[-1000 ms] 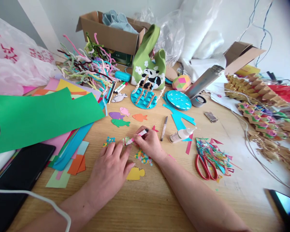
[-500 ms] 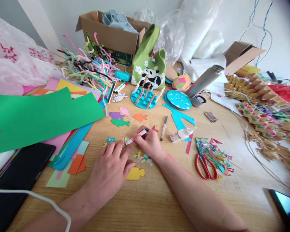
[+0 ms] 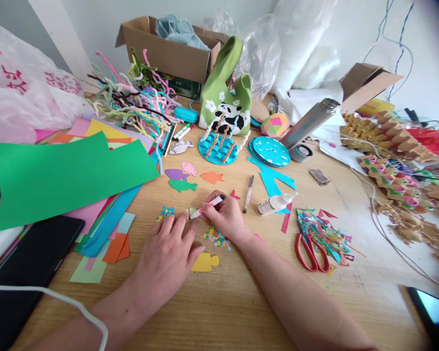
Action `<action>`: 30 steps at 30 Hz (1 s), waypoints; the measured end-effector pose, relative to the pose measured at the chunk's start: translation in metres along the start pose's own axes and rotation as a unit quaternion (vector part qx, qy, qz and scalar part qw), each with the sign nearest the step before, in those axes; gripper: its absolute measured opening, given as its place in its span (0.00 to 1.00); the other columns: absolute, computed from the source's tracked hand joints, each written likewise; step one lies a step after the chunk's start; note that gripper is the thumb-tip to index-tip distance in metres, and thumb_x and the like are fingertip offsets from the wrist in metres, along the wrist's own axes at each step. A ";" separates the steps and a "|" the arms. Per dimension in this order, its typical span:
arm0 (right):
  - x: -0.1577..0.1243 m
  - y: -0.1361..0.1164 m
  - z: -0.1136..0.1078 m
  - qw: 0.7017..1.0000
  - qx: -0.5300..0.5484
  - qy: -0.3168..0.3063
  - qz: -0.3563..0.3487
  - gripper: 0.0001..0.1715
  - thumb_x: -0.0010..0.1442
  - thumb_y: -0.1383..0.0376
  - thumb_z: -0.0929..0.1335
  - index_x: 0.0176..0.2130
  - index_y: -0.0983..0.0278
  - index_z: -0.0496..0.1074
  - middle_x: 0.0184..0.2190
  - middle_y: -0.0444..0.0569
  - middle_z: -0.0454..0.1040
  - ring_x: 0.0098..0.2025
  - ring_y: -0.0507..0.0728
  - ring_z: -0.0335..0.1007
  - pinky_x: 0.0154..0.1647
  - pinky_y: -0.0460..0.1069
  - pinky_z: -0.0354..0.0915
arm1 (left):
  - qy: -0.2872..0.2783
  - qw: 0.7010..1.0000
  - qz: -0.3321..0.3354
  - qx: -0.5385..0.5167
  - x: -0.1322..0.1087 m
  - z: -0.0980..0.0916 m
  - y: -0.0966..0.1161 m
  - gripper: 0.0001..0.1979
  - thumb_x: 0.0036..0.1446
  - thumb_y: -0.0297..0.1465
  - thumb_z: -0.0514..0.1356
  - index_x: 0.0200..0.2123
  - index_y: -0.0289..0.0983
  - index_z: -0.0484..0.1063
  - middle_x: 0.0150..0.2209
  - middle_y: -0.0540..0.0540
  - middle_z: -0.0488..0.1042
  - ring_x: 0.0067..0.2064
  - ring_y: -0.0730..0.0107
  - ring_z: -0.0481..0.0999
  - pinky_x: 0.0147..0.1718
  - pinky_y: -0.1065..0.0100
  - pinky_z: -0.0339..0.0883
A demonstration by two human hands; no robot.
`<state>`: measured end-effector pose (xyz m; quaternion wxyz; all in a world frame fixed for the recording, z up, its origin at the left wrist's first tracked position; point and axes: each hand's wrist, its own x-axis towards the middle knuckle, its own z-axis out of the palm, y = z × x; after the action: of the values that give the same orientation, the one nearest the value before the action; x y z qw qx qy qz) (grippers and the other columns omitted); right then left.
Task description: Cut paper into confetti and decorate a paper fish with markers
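My right hand point(image 3: 225, 217) grips a white marker point(image 3: 208, 207) with a black end, its tip over a small pale-green paper piece point(image 3: 190, 213). My left hand point(image 3: 173, 248) lies flat on the table, fingertips beside that piece and partly covering it. Under the right hand is a patch of colourful paper dots point(image 3: 216, 237); a second, bluish patch of dots point(image 3: 166, 212) sits by the left fingertips. Near the left thumb lies a yellow paper cutout point(image 3: 205, 262). Beyond the hands are paper fish in purple point(image 3: 176, 174), green point(image 3: 183, 185), pink point(image 3: 189, 168) and orange point(image 3: 212, 177).
To the right are a pen point(image 3: 248, 194), a glue bottle point(image 3: 276, 204), red-handled scissors point(image 3: 312, 253) and paper scraps. Coloured paper sheets point(image 3: 69, 180) and a black tablet-like device point(image 3: 32, 273) cover the left. Behind stand a green panda bag point(image 3: 225, 97) and a steel flask point(image 3: 310, 122).
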<state>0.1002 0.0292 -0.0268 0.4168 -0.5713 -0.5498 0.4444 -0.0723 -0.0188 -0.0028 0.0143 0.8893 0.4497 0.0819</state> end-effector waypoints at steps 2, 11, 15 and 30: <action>0.000 0.000 0.000 1.000 -0.003 0.003 0.000 0.05 0.50 0.66 0.67 0.26 0.62 0.64 0.16 0.40 0.66 0.18 0.49 0.59 0.18 0.44 0.52 | 0.000 1.000 0.000 0.001 0.000 0.001 0.000 0.23 0.62 0.39 0.57 0.57 0.36 0.69 0.52 0.36 0.72 0.50 0.50 0.68 0.46 0.50 0.68; 0.000 -0.001 0.000 1.000 -0.009 0.014 0.003 0.04 0.49 0.65 0.66 0.26 0.62 0.64 0.16 0.39 0.65 0.17 0.49 0.59 0.17 0.44 0.51 | 0.004 1.000 -0.002 0.004 -0.001 0.000 0.000 0.23 0.61 0.39 0.57 0.57 0.37 0.70 0.52 0.37 0.72 0.49 0.50 0.69 0.45 0.51 0.68; 0.000 -0.002 0.000 1.000 -0.013 0.019 0.002 0.04 0.49 0.66 0.66 0.26 0.63 0.64 0.16 0.39 0.66 0.17 0.49 0.59 0.18 0.44 0.51 | 0.008 1.000 -0.001 0.005 0.000 0.000 0.000 0.22 0.61 0.39 0.58 0.56 0.37 0.70 0.52 0.37 0.72 0.49 0.50 0.69 0.45 0.51 0.69; 0.001 -0.002 0.003 0.997 0.042 0.060 0.017 0.08 0.53 0.61 0.68 0.29 0.63 0.65 0.17 0.41 0.70 0.15 0.49 0.59 0.15 0.43 0.55 | 0.002 1.000 -0.009 -0.003 0.000 0.001 0.000 0.22 0.61 0.39 0.58 0.57 0.38 0.70 0.53 0.37 0.72 0.51 0.51 0.68 0.47 0.51 0.67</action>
<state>0.0968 0.0307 -0.0257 0.4653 -0.5882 -0.4949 0.4388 -0.0718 -0.0185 -0.0041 0.0169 0.8851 0.4573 0.0844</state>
